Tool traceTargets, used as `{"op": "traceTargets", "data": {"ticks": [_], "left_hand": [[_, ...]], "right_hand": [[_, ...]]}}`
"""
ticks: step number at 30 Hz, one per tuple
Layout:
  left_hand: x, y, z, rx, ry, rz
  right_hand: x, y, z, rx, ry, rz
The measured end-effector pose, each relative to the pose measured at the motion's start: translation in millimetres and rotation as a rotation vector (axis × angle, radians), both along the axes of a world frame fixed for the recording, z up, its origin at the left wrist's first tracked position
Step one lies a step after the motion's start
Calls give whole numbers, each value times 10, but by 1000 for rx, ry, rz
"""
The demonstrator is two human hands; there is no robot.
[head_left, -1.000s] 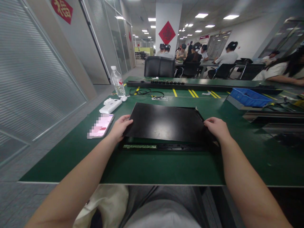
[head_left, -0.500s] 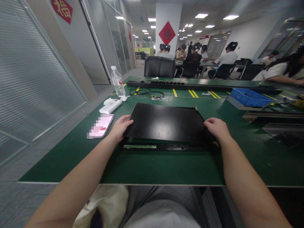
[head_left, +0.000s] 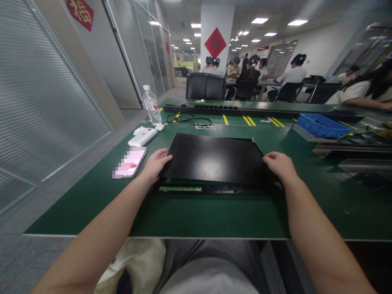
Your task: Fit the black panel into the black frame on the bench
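Observation:
A flat black panel (head_left: 214, 157) lies in front of me on the green table (head_left: 199, 212), its near edge lifted slightly above a black frame (head_left: 214, 189) that shows a strip of green circuit board. My left hand (head_left: 154, 164) grips the panel's left edge, thumb on top. My right hand (head_left: 280, 165) holds the panel's right edge, fingers curled round it.
A phone (head_left: 130, 162) lies left of my left hand. Behind it are a white device (head_left: 142, 136), a water bottle (head_left: 152, 105) and black cables (head_left: 191, 119). A blue bin (head_left: 323, 125) and metal rails sit at the right. Other people sit at tables behind.

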State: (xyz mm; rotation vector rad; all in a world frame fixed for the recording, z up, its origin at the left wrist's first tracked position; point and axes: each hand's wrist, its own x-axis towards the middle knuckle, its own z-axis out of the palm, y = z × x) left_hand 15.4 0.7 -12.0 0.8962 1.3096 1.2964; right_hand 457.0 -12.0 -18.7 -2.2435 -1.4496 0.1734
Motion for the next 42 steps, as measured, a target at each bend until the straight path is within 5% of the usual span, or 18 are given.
{"op": "traceTargets", "data": {"ticks": [42], "left_hand": [[-10,12,-50,57,26,-8]], "right_hand": [[-9,2,13,20,25,-22]]}}
